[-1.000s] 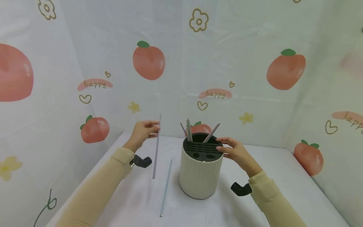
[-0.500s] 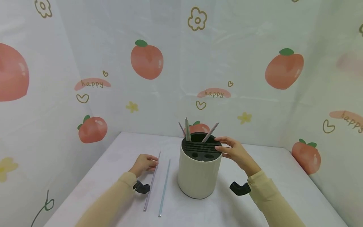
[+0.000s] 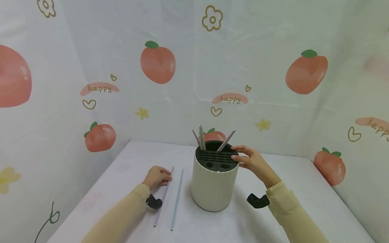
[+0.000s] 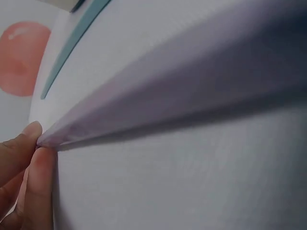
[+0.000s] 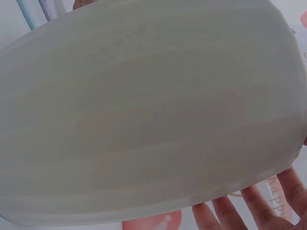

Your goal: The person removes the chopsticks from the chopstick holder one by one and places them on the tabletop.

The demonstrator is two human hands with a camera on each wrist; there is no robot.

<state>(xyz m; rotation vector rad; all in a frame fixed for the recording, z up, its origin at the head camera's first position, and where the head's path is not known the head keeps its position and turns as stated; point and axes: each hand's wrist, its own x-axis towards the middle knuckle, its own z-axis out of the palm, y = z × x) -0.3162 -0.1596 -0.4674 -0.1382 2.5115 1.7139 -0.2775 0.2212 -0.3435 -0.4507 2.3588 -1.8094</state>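
Observation:
My left hand (image 3: 157, 177) pinches a thin purple stick (image 3: 162, 206) near its far end, in the head view. The left wrist view shows thumb and finger meeting at that tip, with the purple stick (image 4: 158, 96) running toward the camera. A pale blue stick (image 3: 177, 202) lies close beside it on the right. With extended fingers, my right hand (image 3: 253, 165) touches the rim of a cream pen holder (image 3: 214, 189) that has a black slotted insert (image 3: 217, 161). Its fingertips show along the holder's wall (image 5: 144, 110) in the right wrist view.
Several thin sticks (image 3: 202, 138) lean out of the holder's rear opening. The white table (image 3: 267, 222) meets a printed curtain (image 3: 194, 67) at the back and sides. A black wrist mount (image 3: 257, 201) hangs under the right sleeve.
My left hand lowered the purple stick from upright in the air to the table, left of the blue one, then shifted slightly right. The right hand stayed at the pen holder.

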